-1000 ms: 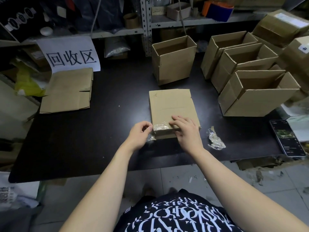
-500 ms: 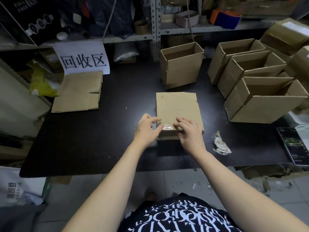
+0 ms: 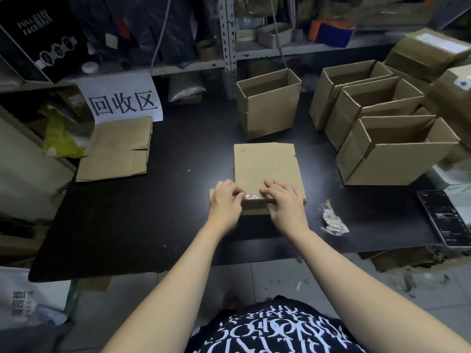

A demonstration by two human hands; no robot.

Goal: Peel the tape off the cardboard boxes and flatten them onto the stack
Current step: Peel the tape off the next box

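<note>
Flattened box (image 3: 266,166) lies mid-table (image 3: 153,212). Left hand (image 3: 224,202) has moved in from beside corner and now pinches tape (image 3: 251,196) at near edge. Right hand (image 3: 283,202) flat, fingers pressing box down. Judged: fresh grip taken, tape still attached, transfer to stack (image 3: 117,151) pending.

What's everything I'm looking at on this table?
Flattened box: one, brown, table centre, under both hands.
Tape strip: one, clear, on that box's near edge.
Flat stack: one, brown, table's left.
Open boxes: four, brown, one at back, three right.
Tape wad: one, clear, right of hands.
Phone: one, black, right edge.
Sign: one, white, behind stack.
Table: one, black.
Left hand: pinches tape strip.
Right hand: presses flattened box.
</note>
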